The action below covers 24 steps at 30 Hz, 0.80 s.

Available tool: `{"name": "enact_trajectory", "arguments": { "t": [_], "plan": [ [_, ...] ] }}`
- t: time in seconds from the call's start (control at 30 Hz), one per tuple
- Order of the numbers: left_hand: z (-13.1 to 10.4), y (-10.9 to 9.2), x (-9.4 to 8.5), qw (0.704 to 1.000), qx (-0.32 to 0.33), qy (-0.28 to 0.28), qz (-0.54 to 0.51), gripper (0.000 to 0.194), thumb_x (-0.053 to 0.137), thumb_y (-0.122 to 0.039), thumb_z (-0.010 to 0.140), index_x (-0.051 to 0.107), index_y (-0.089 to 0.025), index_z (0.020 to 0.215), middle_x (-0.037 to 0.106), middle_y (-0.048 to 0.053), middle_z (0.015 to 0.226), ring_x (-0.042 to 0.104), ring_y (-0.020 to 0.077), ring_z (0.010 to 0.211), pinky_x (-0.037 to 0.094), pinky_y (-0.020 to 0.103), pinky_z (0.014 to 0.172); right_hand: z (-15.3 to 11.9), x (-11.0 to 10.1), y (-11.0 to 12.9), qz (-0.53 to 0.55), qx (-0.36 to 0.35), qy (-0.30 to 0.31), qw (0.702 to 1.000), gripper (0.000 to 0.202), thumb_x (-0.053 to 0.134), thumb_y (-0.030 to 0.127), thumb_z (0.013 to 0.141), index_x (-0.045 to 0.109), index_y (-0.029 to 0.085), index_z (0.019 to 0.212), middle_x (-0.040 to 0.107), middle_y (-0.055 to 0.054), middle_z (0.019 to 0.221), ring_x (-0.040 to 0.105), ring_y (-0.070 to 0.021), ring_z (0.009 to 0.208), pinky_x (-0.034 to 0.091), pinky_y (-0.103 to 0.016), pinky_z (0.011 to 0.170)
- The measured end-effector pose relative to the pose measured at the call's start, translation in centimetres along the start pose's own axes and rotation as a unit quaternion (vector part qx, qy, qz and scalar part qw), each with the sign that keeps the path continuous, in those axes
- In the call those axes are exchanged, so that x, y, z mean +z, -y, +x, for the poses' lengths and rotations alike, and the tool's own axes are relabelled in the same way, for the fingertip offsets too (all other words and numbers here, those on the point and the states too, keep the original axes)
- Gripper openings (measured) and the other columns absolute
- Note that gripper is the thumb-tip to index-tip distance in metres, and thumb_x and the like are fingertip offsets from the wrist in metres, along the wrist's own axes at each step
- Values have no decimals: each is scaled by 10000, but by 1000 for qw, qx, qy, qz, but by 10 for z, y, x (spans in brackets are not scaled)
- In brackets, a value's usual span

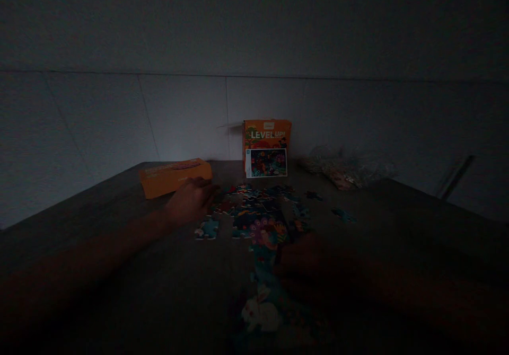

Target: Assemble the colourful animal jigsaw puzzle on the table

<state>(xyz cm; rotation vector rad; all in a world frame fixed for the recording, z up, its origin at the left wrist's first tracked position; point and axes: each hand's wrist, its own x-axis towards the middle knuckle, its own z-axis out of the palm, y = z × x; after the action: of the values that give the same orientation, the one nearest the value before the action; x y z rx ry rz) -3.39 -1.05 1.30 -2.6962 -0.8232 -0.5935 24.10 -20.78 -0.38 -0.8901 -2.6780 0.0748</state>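
Dim light leaves much of the scene dark. My left hand (193, 198) reaches over the table beside loose puzzle pieces, its fingers partly stretched out and bent downward; no held piece shows. A pale blue puzzle piece (207, 229) lies just below it. In the middle is a partly joined jigsaw puzzle (260, 225), with a purple-maned animal in it and a white rabbit (260, 312) at its near end. My right hand (304, 257) is at the puzzle's right edge, fingertips close to or touching it. Shadow hides its grip.
An orange box (175, 177) lies at the back left. Another orange box (267, 127) stands at the back, a picture card (268, 163) leaning on it. Clear plastic bags (345, 169) lie back right. Loose pieces (344, 215) are right of the puzzle. A wall (183, 111) rises behind the table.
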Motion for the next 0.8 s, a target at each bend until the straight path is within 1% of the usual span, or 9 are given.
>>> {"name": "enact_trajectory", "arguments": {
  "t": [0.03,0.07,0.17,0.27,0.4,0.53,0.6,0.7,0.8],
  "plan": [
    [0,17,5,998,-54,0,13,337,431,-264,964,681,-134,1149,685,134,1062,604,260,1029,468,390,949,0,0,0,2,3,4,1000,211,456,247,945,626,143,878,636,-37,763,515,-111,603,334,-252,553],
    [-1,32,11,997,-77,4,16,352,412,-264,967,678,-122,1149,672,141,1116,584,266,1087,450,391,982,0,0,0,3,7,6,1000,205,457,245,945,625,145,881,635,-35,765,517,-109,605,332,-249,552],
    [-7,57,30,993,-116,34,19,316,440,-252,918,731,-141,968,702,118,988,639,253,954,505,343,866,-1,2,-1,7,8,3,1000,181,465,243,938,616,156,889,634,-30,775,515,-107,609,326,-246,552],
    [-10,59,41,989,-141,35,22,318,424,-255,912,721,-155,856,685,113,909,648,240,870,511,323,797,-1,4,-2,5,8,-3,1000,188,453,250,950,605,162,882,626,-29,770,505,-110,610,315,-252,551],
    [-9,45,36,989,-145,10,10,373,371,-287,944,684,-133,813,640,128,852,632,238,784,507,340,737,-1,4,-1,11,4,-5,1000,187,447,247,951,596,166,874,620,-29,763,505,-113,614,315,-253,557],
    [-11,27,21,997,-79,-2,-24,359,355,-309,970,640,-150,820,615,100,851,605,222,839,497,333,782,-1,0,3,11,24,12,1000,182,439,232,960,598,176,892,635,-32,793,539,-117,642,339,-252,587],
    [-12,19,14,997,25,34,-63,304,399,-307,962,625,-161,821,614,85,851,597,202,828,491,307,773,0,-2,5,10,35,17,999,178,442,230,962,600,181,898,644,-31,804,555,-122,655,346,-259,598],
    [-12,12,8,976,161,91,-112,290,395,-297,976,618,-151,861,606,96,854,585,196,769,484,302,716,2,-3,6,11,33,12,999,177,448,233,958,598,180,881,640,-26,785,547,-121,626,332,-264,577],
    [-12,7,6,976,164,115,-91,297,369,-276,987,626,-142,927,614,106,872,592,201,760,479,305,703,2,-2,4,15,14,-2,1000,176,444,225,952,594,174,877,633,-27,772,531,-116,608,325,-259,562]
  ]
}}
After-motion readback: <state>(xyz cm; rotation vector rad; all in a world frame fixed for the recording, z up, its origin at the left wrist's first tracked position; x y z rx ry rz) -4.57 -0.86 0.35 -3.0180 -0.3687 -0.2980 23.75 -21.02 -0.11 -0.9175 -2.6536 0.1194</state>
